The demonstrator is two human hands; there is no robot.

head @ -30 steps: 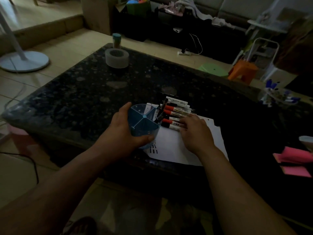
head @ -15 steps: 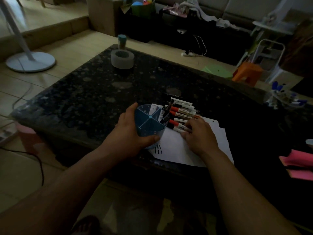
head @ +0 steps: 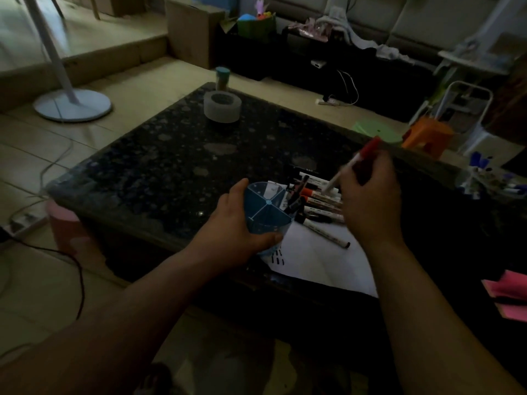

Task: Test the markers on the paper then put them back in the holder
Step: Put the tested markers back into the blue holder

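blue four-slot holder (head: 263, 208) gripped by the left hand (head: 236, 232), dark markers (head: 295, 201) poking out of it, red-capped marker (head: 352, 166) tilted cap-up in the right hand (head: 368, 201), row of markers (head: 322, 201) lying just under that grip on white paper (head: 322, 260)

Legible text: none. Dark printing is noted on the white barrels of the markers (head: 325, 199) just beside the holder (head: 265, 208), too blurred to be read. Short black strokes, not characters, are marked on the paper (head: 322, 260) beneath the holder.

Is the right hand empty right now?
No, the right hand grips a white marker with a red cap, raised above the other markers lying flat.
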